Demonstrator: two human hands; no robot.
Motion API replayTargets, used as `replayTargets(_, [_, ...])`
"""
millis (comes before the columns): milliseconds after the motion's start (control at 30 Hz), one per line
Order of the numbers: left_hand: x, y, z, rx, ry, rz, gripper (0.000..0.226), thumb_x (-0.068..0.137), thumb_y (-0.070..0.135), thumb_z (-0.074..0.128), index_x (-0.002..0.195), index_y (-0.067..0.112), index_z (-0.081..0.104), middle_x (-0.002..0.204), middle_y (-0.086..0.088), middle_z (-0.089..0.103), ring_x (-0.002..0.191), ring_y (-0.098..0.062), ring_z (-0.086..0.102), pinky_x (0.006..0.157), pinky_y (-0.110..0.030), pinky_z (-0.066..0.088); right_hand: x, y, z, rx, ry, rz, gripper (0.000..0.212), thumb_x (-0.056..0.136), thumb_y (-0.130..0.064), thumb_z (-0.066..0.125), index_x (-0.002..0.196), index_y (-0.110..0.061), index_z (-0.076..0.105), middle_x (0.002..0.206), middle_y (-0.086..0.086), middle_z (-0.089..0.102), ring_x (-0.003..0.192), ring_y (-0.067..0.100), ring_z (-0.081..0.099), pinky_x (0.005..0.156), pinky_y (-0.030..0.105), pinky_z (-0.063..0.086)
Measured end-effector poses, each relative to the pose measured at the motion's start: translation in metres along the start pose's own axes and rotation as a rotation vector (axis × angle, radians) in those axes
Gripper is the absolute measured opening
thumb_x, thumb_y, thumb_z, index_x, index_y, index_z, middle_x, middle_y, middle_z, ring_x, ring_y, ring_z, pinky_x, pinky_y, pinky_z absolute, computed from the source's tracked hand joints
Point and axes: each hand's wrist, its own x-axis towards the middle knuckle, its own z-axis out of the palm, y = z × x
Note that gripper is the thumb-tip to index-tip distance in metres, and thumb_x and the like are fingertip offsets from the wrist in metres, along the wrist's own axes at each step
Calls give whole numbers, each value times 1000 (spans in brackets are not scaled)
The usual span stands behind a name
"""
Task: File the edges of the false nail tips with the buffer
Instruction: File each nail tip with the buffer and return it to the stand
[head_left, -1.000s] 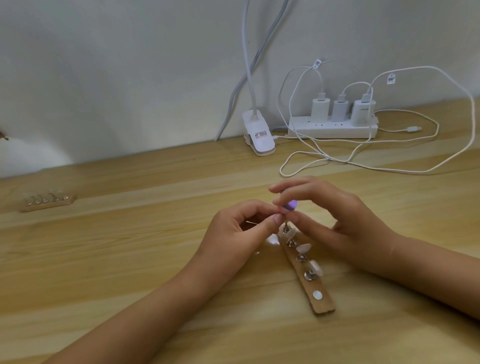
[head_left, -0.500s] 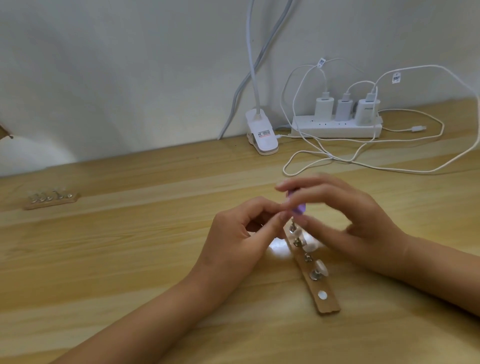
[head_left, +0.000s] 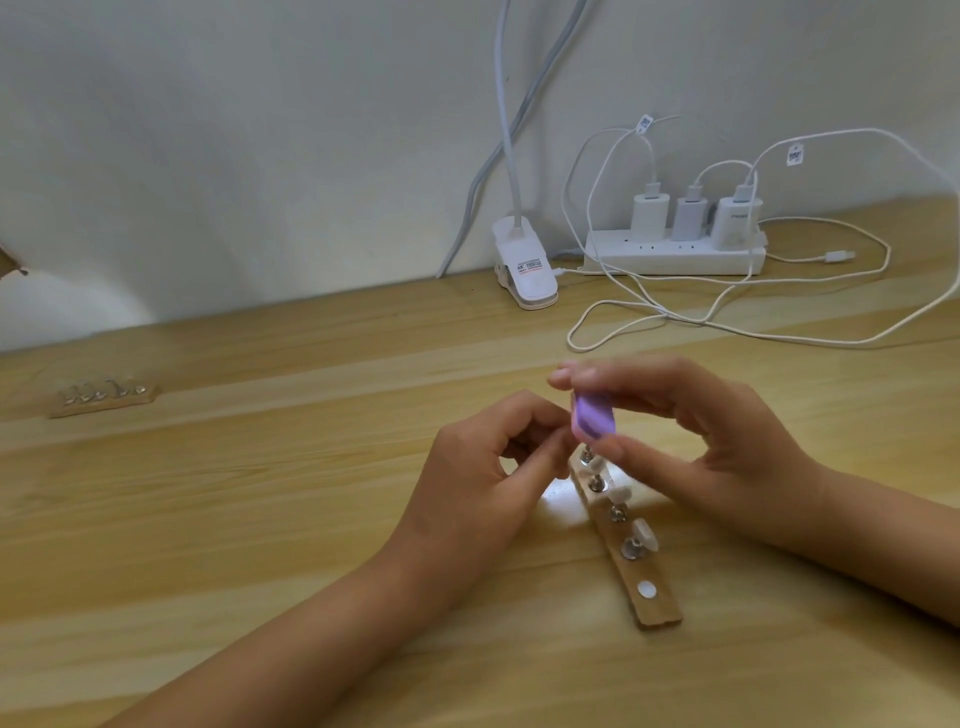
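Left hand (head_left: 483, 467) fingers curled, thumb and forefinger pinched at far end of wooden holder (head_left: 665, 610) – seems to steady the farthest of the false nail tips (head_left: 643, 535), contact hidden. Just right of its fingertips: purple buffer (head_left: 750, 421), upright, blurred. Right hand (head_left: 722, 457) pinches it, thumb below, fingers on top. To do it well – short light strokes along that tip's edge, holder pinned; other tips under right hand look easy to knock

Wood table (head_left: 260, 519), matt; wood strip (head_left: 655, 597); metal studs (head_left: 631, 548).
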Motion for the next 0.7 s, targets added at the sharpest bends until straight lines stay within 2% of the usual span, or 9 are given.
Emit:
replayTargets(133, [0, -1, -1, 9, -2, 4, 6, 92, 18, 64, 88, 20, 67, 71, 12, 64, 67, -7, 61, 65, -26, 51, 1, -1, 1, 11, 20, -5, 22, 90, -19, 67, 110, -14, 58, 121, 7, 63, 118, 21, 63, 97, 32, 52])
replayTargets(233, [0, -1, 0, 24, -19, 30, 6, 92, 14, 64, 90, 18, 68, 74, 9, 65, 68, -13, 62, 67, -33, 51, 1, 0, 2, -67, 10, -79, 23, 88, -15, 70, 108, -14, 57, 118, 11, 61, 113, 26, 63, 93, 34, 53])
replayTargets(400, [0, -3, 0, 56, -21, 49, 5, 93, 14, 63, 90, 16, 66, 74, 8, 64, 69, -16, 61, 67, -38, 50, 2, 1, 1, -29, 23, -41, 21, 90, -18, 68, 109, -15, 58, 119, 10, 58, 115, 27, 61, 95, 37, 52])
replayTargets(467, [1, -2, 0, 69, -23, 53, 6, 93, 14, 61, 89, 15, 65, 74, 8, 63, 69, -16, 60, 67, -37, 49, 1, 2, 2, -61, -7, -69, 20, 91, -18, 67, 110, -15, 60, 120, 9, 59, 115, 29, 61, 95, 38, 52])
replayTargets(567, [1, -2, -1, 58, -2, 42, 6, 93, 16, 62, 88, 16, 65, 73, 9, 62, 68, -14, 59, 66, -33, 50, 2, 3, 2, 14, 42, 36, 21, 91, -21, 65, 110, -14, 59, 119, 5, 61, 116, 24, 62, 97, 38, 53])
replayTargets(700, [1, -1, -1, 73, -18, 53, 6, 93, 14, 61, 89, 15, 65, 73, 9, 63, 67, -14, 60, 66, -34, 49, 0, 2, 4, 1, 0, -33, 18, 96, -24, 62, 112, -17, 59, 120, 7, 60, 115, 28, 62, 95, 33, 52])
